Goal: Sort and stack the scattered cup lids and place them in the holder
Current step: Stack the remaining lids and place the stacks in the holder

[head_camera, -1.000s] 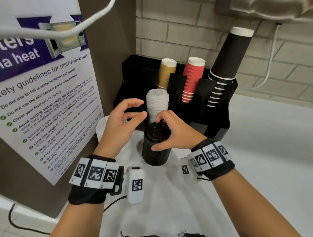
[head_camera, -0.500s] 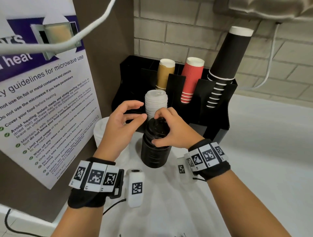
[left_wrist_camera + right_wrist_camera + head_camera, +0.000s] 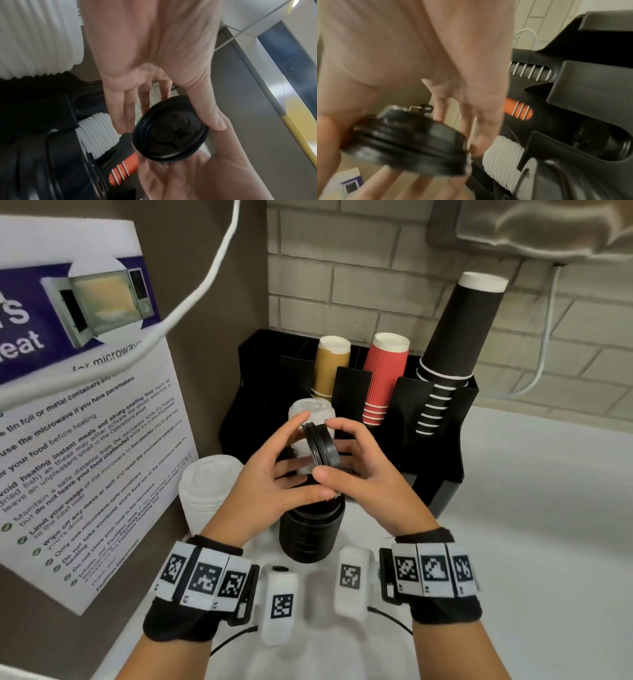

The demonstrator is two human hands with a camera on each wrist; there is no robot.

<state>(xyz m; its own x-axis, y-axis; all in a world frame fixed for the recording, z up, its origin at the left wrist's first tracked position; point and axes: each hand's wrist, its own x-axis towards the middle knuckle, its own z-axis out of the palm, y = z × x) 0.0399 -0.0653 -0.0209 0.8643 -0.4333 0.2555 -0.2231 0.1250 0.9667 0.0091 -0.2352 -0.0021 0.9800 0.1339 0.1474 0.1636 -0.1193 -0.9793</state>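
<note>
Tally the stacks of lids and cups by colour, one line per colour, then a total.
White lid stacks: 2
Black lid stacks: 2
Brown cup stack: 1
Red cup stack: 1
Black cup stack: 1
Total: 7

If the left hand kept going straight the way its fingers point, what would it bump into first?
Most likely the white lid stack standing in the black holder. The left hand, gripping the black lids, points up and away at it; depth between fingertips and stack is hard to judge.
</note>
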